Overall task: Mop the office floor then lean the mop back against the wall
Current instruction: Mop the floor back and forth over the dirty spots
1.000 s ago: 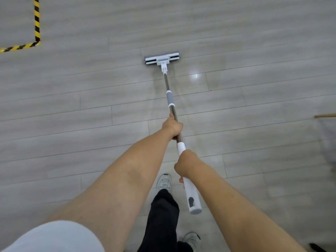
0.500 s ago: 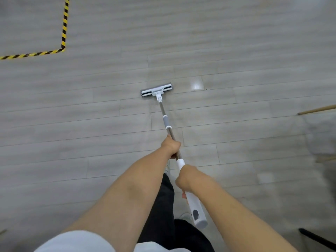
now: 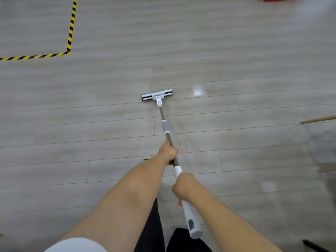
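Mopping looked to be in mid-stroke, with no wall in view and the leaning step not yet begun. The mop head (image 3: 157,95) lay flat on the grey plank floor (image 3: 72,124), far out ahead of the person and just left of a bright glare patch (image 3: 199,90), its pole (image 3: 166,128) slanting back toward the near edge. The left hand (image 3: 168,151) gripped the bare metal pole with fingers curled round it. The right hand (image 3: 182,186) held the white grip (image 3: 190,220) just behind, wrapped round it too, though only its back and one fingertip showed, so how firmly was hard to judge. For a clean pass the head needed to lie flat with both long edges down, which called for a low pole angle and even downward pressure from the left hand while the right steered. Neighbouring passes ought to overlap, so that no strip of floor went missed. Yellow-and-black tape (image 3: 70,33) at far left and a wooden stick (image 3: 318,120) at right lay well apart from the head, yet were worth skirting.
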The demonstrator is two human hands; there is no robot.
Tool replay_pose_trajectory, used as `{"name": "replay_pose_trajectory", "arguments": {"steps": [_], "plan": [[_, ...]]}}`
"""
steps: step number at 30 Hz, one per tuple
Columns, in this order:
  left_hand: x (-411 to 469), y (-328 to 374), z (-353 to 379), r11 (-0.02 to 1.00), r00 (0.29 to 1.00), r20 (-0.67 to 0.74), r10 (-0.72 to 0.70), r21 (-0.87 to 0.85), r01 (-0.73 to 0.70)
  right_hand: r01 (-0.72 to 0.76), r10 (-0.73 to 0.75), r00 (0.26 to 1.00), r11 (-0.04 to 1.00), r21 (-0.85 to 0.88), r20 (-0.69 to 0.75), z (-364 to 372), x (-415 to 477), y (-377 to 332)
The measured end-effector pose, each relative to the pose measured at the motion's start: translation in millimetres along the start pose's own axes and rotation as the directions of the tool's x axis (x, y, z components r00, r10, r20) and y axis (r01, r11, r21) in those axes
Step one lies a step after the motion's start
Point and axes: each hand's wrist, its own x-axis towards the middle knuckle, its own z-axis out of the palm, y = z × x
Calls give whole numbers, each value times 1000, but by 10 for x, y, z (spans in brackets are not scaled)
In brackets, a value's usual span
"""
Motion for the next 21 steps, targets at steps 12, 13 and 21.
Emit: {"name": "replay_pose_trajectory", "arguments": {"steps": [12, 13, 21], "plan": [[1623, 1173, -1458, 999, 999, -17, 30, 19, -30, 108, -109, 994, 994, -11, -20, -619, 860, -2165], [1774, 1290, -1619, 999, 999, -16, 34, 21, -33, 114, -114, 993, 993, 0, -13, -681, 927, -2396], [2761, 2128, -2802, 996, 997, -18, 69, 49, -68, 100, -110, 992, 986, 130, 67, -1088, 1461, -4035]]}}
